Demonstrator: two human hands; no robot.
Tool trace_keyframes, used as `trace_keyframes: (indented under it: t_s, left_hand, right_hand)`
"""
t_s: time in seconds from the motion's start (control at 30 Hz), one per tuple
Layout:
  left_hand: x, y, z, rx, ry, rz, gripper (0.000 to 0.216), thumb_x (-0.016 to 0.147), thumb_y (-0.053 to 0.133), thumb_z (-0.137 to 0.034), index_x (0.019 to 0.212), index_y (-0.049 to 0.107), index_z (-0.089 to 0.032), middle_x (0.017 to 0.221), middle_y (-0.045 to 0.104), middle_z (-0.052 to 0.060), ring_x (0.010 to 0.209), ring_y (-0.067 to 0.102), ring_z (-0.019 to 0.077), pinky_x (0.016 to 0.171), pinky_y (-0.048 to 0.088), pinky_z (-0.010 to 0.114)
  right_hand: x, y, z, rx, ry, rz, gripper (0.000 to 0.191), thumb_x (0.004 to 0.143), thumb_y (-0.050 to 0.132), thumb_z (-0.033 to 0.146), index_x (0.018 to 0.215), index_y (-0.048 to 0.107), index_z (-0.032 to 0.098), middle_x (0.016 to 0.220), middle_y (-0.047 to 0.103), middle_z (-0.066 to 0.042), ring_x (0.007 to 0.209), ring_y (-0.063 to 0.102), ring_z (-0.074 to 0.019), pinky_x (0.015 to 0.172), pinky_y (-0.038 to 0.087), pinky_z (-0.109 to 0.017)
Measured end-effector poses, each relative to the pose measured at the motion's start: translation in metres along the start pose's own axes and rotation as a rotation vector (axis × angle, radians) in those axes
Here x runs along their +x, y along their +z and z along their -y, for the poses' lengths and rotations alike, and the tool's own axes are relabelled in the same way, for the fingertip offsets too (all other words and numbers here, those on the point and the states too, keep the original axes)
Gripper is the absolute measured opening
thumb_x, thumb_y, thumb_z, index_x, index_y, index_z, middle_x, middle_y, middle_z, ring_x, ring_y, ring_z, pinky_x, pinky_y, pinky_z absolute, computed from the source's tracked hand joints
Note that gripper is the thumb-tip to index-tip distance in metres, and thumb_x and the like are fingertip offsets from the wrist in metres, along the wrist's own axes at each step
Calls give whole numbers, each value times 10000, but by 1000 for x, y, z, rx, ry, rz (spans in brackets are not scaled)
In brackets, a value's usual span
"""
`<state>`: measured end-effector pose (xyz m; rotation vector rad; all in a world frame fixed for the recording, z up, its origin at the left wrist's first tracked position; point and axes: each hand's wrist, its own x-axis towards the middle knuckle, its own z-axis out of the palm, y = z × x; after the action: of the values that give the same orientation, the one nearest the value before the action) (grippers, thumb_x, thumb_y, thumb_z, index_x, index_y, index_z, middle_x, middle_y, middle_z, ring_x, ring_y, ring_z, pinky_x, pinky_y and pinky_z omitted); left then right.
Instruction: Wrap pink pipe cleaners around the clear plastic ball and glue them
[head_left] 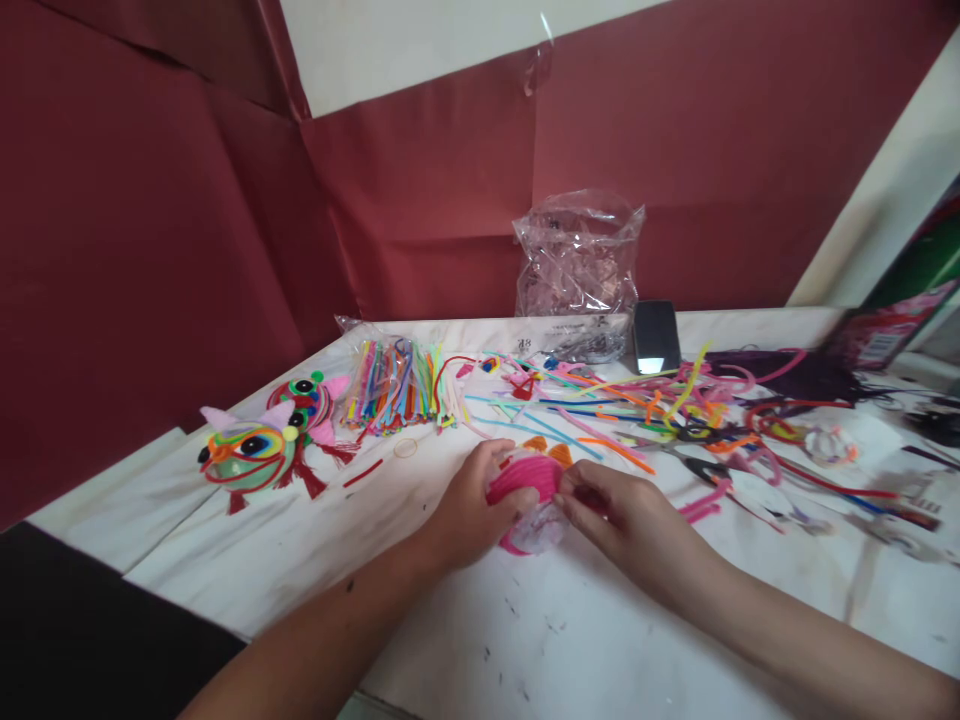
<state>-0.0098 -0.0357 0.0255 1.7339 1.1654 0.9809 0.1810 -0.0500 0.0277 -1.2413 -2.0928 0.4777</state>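
My left hand is wrapped round the left side of a round craft ornament, its thumb across the front. Bright pink fuzzy strands cover much of the ornament, the lower part looks clear, and orange pieces stick up on top. My right hand is closed in a pinch against the ornament's right edge; whatever lies between the fingertips is hidden. To the left, a similar animal-face ornament with pink ears and red tassels rests on the table. Another, pink and multicoloured ornament sits behind it.
Bundled pipe cleaners in a plastic wrapper lie at the back left. Loose pipe cleaners spread across the table's right half, with scissors among them. A clear plastic bag and a dark box-shaped object stand near the back edge.
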Motion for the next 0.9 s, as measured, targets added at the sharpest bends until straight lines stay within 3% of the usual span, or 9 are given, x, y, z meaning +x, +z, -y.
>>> trace_keyframes:
  t_s: [0.2,0.4,0.67,0.9]
  left_hand:
    - [0,1,-8,-50,-38,-1,500,637,668,-248,1082,453,-168,1031,589,81,935,579,238,814,454,372]
    - [2,1,-2,-72,4,-52,462,644,666,-243,1050,455,-180,1004,584,65,947,574,234,818,452,362]
    - [1,2,4,-105,48,-13,587,631,685,-271,1143,422,-152,1142,530,122,1044,541,262,884,430,381]
    - [0,2,8,-71,59,1,542,654,714,-311,1103,436,-190,1050,566,65,942,563,218,802,450,338]
  right_hand:
    - [-2,1,3,25,-9,-16,115,831,454,274,724,463,232,632,582,0,549,534,-147,520,431,-262]
    - [-3,1,-2,70,25,-25,152,847,425,300,735,497,228,645,615,-12,567,575,-157,537,445,-272]
    - [-3,2,-5,27,22,-33,186,862,422,322,722,497,227,627,598,-9,558,563,-162,543,441,-277]
    - [-5,2,3,-6,-25,-44,161,853,436,274,702,476,234,618,594,3,534,556,-147,514,435,-257]
